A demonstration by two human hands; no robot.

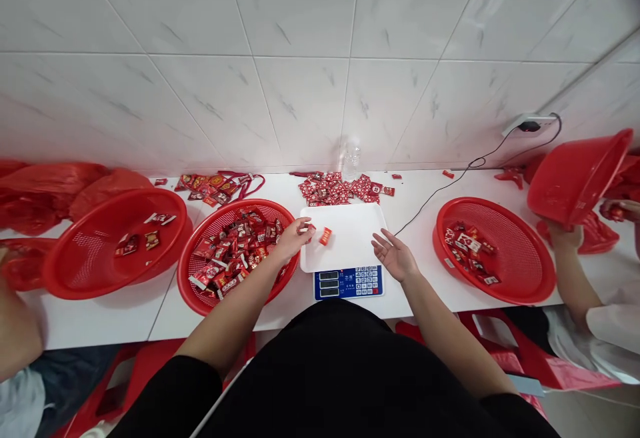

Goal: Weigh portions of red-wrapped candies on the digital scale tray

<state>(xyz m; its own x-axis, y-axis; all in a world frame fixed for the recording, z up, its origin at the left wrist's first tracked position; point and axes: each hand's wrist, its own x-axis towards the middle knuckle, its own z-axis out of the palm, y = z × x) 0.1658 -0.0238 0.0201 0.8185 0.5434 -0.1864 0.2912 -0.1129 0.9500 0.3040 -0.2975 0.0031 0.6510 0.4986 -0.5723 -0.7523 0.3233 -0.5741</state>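
My left hand [294, 239] is over the left edge of the white weighing tray [355, 238], its fingers closed on a small red wrapped candy [311, 230], which they partly hide. Another red wrapped candy [325, 235] lies on the tray, just right of those fingers. At the tray's right edge my right hand [396, 256] is open, palm turned up and holding nothing. The blue keypad panel of the scale [347, 283] shows in front of the tray. Left of it stands a red basket [186, 275] heaped with red wrapped candies [235, 251], partly behind my left forearm.
Loose red packets [340, 188] lie behind the tray beside a clear bottle [351, 158]. Red baskets with a few packets stand far left [70, 278] and right [530, 265]. A black cable [435, 193] runs to a wall socket. At right a co-worker's hand [565, 235] tilts a red basin [575, 175].
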